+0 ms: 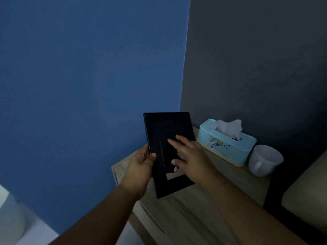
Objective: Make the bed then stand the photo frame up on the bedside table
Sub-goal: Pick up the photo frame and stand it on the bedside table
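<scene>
l hand (pixel 141 162) grips photo frame (pixel 164 131) edge; r hand (pixel 190 152) fingers flat on back.

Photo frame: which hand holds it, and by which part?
The left hand grips the photo frame by its left edge; the right hand only rests straight fingers on its dark surface.

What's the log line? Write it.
left hand: grips photo frame | right hand: touches it | bedside table: tissue box, mug

Home bedroom, wooden bedside table (pixel 203 209), tissue box (pixel 224 147), mug (pixel 265 160), blue wall (pixel 88 76)
</scene>
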